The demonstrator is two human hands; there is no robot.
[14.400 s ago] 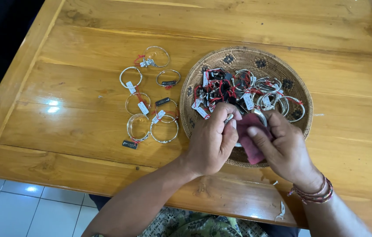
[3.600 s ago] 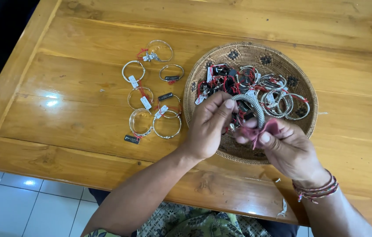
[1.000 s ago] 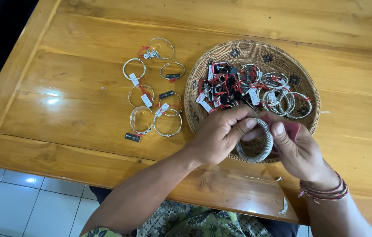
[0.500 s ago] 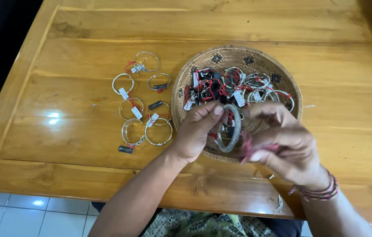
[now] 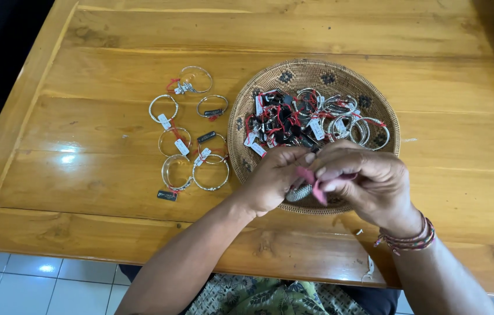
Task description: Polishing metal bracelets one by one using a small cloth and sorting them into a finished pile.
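My left hand (image 5: pixel 273 178) grips a silver bangle (image 5: pixel 299 193) over the near rim of a round woven basket (image 5: pixel 282 76). Only the bangle's lower edge shows below my fingers. My right hand (image 5: pixel 363 181) pinches a small pink cloth (image 5: pixel 311 179) against that bangle. Both hands touch each other at the fingertips. In the basket lies a heap of silver bangles (image 5: pixel 317 114) with red strings and black and white tags.
Several silver bangles with tags (image 5: pixel 188 137) lie spread on the wooden table (image 5: pixel 83 146) left of the basket. A loose black tag (image 5: pixel 167 195) lies near them. The table's near edge meets a white tiled floor (image 5: pixel 25 286). Cord bracelets circle my right wrist (image 5: pixel 410 239).
The bangle, held upright between my hands half a second ago, is now mostly covered by my fingers. My hands have closed together, the cloth pressed on the bangle.
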